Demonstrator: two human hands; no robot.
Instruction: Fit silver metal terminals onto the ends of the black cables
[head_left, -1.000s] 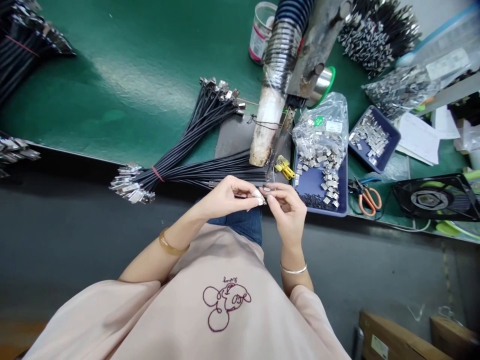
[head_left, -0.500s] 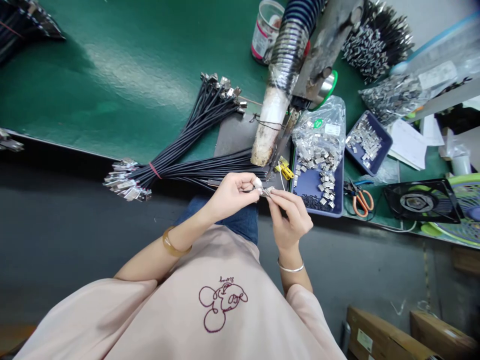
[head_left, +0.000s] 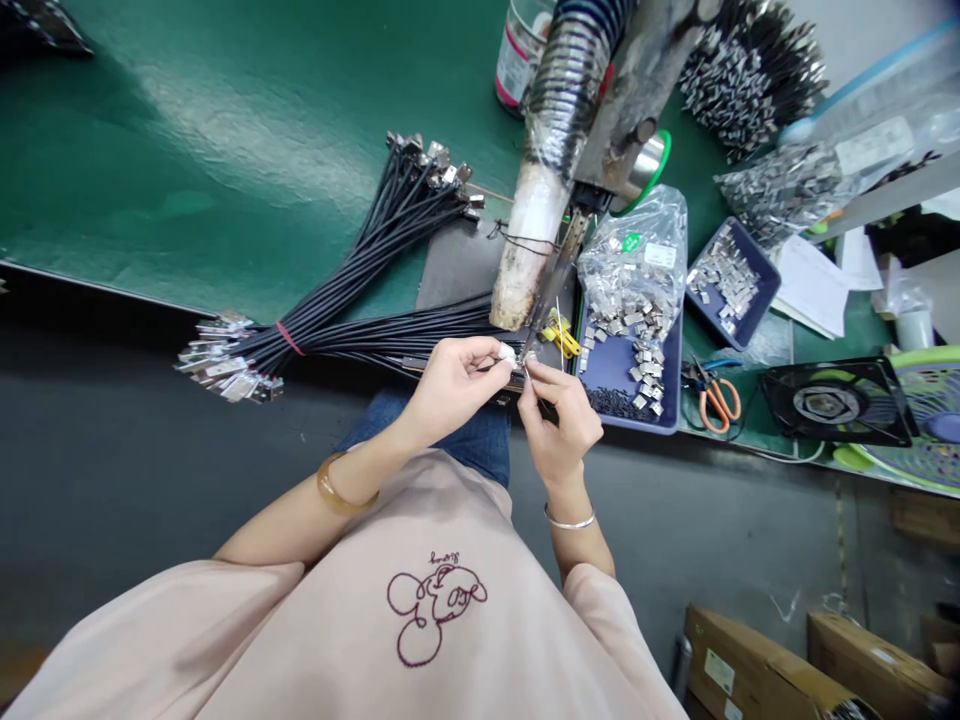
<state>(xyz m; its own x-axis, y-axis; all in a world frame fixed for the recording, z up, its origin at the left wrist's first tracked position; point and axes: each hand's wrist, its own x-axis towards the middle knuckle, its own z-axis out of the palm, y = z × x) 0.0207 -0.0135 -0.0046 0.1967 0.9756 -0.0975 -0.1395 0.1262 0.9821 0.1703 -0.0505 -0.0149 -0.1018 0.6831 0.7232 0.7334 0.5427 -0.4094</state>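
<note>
My left hand [head_left: 455, 382] is closed in a pinch on the metal end of a black cable, at the near edge of the green bench. My right hand [head_left: 559, 420] is closed too, pinching a thin wire [head_left: 559, 320] that stands up from its fingertips, close to the left hand's fingers. Just above them hangs the tip of a wrapped soldering tool [head_left: 529, 255]. A bundle of black cables [head_left: 352, 330] with metal connectors, tied with a red band, lies to the left of my hands.
A blue tray [head_left: 626, 375] with several small metal shells and a plastic bag [head_left: 637, 265] of more sits right of my hands. Orange-handled scissors [head_left: 709, 395], a second blue tray [head_left: 724, 280], a black fan [head_left: 836, 405] and a can [head_left: 517, 50] stand around. Cardboard boxes [head_left: 757, 670] lie on the floor.
My right hand's fingers closed from a looser hold on the connector into a pinch on a thin wire, now pointing up. The view shifted slightly; both hands stayed together.
</note>
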